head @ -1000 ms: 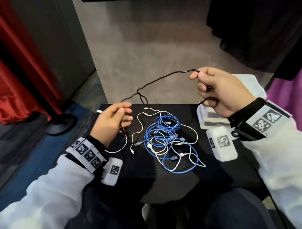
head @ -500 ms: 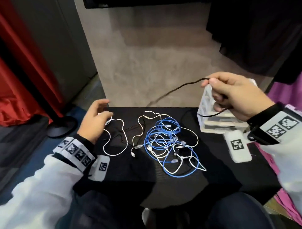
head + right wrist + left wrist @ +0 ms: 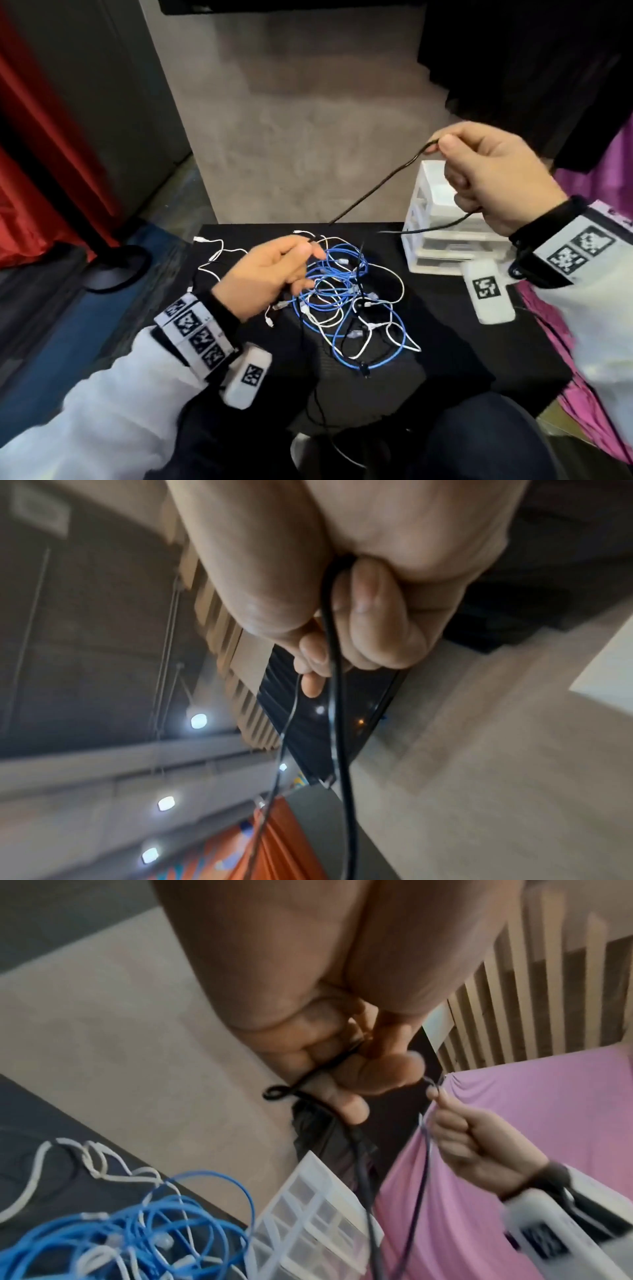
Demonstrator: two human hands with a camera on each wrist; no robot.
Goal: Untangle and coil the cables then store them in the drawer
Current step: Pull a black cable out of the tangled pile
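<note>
**Black cable lifted between both hands above the tangle**

The right hand [image 3: 493, 178] is raised above the far right corner of the desk [image 3: 445, 325], its grip closed on a black cable [image 3: 376, 186]: thumb and forefinger pinch it at the top, and the right wrist view shows the curled fingers [image 3: 373, 615] wrapped round a strand that runs out of the fist. From the pinch the cable slopes down toward the far edge of the desk. A second strand leaves the underside of this hand and crosses in front of the white drawer unit [image 3: 442, 236], which stands on the far right corner.

The left hand [image 3: 270, 277] is low over the middle of the desk, just left of the tangle. Its grip is narrow and also holds the black cable; the left wrist view shows the strand passing between the curled fingers [image 3: 346, 1099], with a small loop just outside them.

The remaining cables lie loose on the black desk top: a blue cable [image 3: 342, 294] in overlapping rings at the centre, and a white cable [image 3: 219, 257] threaded through it and trailing toward the far left corner. Both are still intertwined and uncoiled.
</note>
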